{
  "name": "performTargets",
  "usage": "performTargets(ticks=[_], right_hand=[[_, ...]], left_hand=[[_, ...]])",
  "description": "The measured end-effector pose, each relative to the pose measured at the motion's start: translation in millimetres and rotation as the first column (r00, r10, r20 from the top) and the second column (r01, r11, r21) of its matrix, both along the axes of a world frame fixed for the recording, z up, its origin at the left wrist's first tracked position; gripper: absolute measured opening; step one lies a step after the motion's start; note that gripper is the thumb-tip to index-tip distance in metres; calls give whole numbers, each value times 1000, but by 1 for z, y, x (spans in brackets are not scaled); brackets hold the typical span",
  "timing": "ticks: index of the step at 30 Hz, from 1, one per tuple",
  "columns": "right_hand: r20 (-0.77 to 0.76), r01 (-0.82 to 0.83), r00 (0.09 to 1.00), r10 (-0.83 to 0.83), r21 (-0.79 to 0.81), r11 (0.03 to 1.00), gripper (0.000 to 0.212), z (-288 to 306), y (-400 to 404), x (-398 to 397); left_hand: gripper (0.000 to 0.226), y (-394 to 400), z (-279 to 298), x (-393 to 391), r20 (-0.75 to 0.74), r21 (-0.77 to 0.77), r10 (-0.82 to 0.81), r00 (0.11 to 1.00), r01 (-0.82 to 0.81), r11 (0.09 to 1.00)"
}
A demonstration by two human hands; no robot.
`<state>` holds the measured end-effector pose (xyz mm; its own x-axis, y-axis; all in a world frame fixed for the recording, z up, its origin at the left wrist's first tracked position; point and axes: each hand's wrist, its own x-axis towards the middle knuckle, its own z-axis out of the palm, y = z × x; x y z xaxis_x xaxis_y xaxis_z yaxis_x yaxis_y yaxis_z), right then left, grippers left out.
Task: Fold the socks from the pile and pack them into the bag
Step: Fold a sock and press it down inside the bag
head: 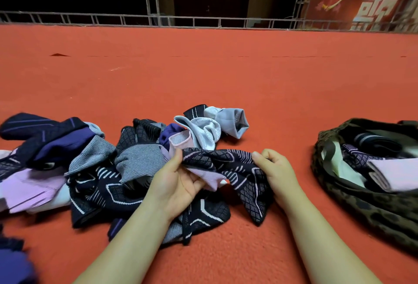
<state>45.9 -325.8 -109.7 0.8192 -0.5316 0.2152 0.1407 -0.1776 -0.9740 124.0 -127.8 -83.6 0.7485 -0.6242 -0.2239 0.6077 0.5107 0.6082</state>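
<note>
A dark navy sock with pale line patterns and a pink cuff (228, 166) is stretched between both hands just above the carpet. My left hand (178, 179) grips its left end near the pink cuff, and my right hand (274, 170) pinches its right end. A loose pile of socks (97, 166), navy, purple, grey, pink and pale blue, spreads to the left and behind the hands. At the right lies an open leopard-print bag (352, 202) with several folded socks (382, 170) inside.
Everything rests on a red carpet (203, 75). A metal truss rail (158, 20) runs along the far edge, with a red banner (352, 3) at the back right. More dark socks (13, 259) lie at the lower left corner.
</note>
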Motion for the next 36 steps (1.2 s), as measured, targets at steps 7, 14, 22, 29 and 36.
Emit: performTargets(ticks=[7, 14, 22, 29, 36], right_hand=[[-95, -202, 976, 196, -70, 977, 28, 8, 5, -10], [-182, -469, 879, 441, -157, 869, 31, 19, 41, -19], [-86, -178, 970, 226, 380, 908, 13, 6, 43, -6], [102, -248, 965, 240, 644, 724, 47, 2, 55, -3], [139, -297, 952, 274, 641, 708, 28, -2, 61, -1]], left_hand=[[40, -3, -1, 1, 151, 49, 41, 988, -49, 998], [35, -11, -5, -4, 406, 287, 64, 912, -193, 938], [19, -9, -14, -12, 704, 267, 179, 688, -490, 830], [40, -13, -18, -13, 675, 432, -5, 738, -389, 814], [34, -14, -20, -14, 752, 342, 108, 651, -524, 780]])
